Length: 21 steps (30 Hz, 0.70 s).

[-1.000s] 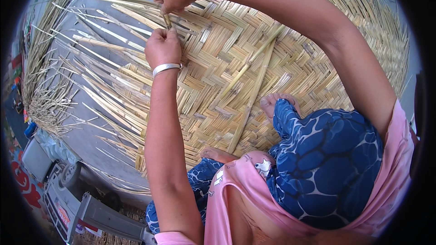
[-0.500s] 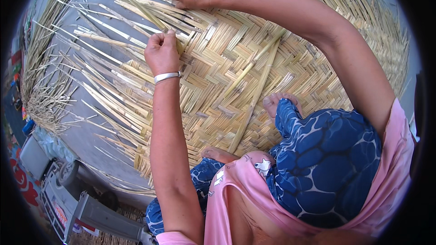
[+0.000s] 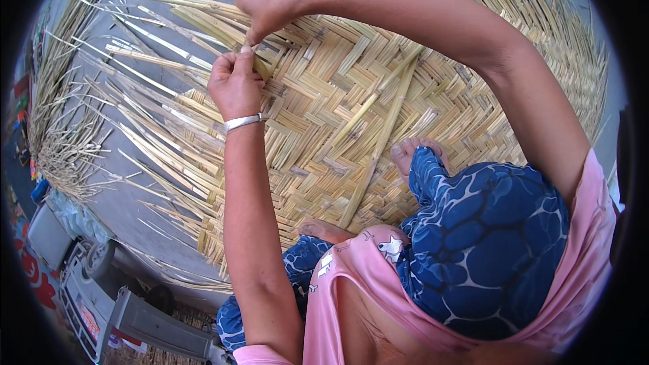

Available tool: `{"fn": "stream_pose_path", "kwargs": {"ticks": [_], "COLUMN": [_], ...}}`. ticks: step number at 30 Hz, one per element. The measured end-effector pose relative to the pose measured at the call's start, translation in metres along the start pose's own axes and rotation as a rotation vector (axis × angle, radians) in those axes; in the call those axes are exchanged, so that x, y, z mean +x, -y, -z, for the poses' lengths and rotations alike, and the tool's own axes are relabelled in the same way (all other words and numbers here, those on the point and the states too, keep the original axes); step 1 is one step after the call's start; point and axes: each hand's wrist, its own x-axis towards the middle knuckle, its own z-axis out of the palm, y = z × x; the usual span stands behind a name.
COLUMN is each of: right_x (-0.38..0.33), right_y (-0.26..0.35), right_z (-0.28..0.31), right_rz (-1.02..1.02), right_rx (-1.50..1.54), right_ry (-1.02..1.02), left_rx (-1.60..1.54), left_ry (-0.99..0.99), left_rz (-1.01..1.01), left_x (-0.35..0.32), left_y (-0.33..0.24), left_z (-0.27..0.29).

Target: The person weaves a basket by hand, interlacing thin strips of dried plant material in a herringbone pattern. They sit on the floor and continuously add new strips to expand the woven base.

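A large herringbone-woven mat of pale split reeds (image 3: 338,88) spreads under me, its loose strip ends fanning out to the left. At its upper left edge my left hand (image 3: 234,84), with a silver bangle at the wrist, is closed in a pinch on a greenish reed strip (image 3: 262,67). My right hand (image 3: 272,5) reaches over from the far side, bent down so its fingertips come right against my left thumb. Its fingers are closed among the loose strips; which strip they grip is partly hidden.
Two long loose reeds (image 3: 387,136) lie across the mat. My bare feet (image 3: 411,153) rest on it. A heap of reeds (image 3: 64,155) lies on the grey floor at the left. A grey toy-like vehicle (image 3: 101,297) stands at the lower left.
My right hand has come down and toward me, from the far strips to the left hand's fingertips. My left hand has shifted slightly left and nearer, still pinching.
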Motion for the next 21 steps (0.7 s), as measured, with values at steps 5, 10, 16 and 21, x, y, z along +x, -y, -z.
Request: {"fn": "stream_pose_path", "kwargs": {"ticks": [5, 10, 16, 21], "right_x": [0.007, -0.002, -0.010, -0.002], "right_y": [-0.006, -0.018, -0.018, -0.022], "right_z": [-0.008, -0.009, -0.008, -0.019], "right_rz": [-0.172, -0.107, -0.151, -0.134], "right_rx": [0.212, 0.530, 0.780, 0.788], "right_ry": [0.058, 0.039, 0.088, 0.067], "left_rx": [-0.064, -0.098, -0.001, -0.096], "left_ry": [-0.046, -0.044, 0.057, -0.062], "left_rz": [0.044, 0.104, 0.130, 0.077], "left_x": [0.004, 0.015, 0.021, 0.018], "left_y": [0.004, 0.012, 0.004, 0.016], "left_z": [-0.001, -0.005, 0.001, -0.004]}}
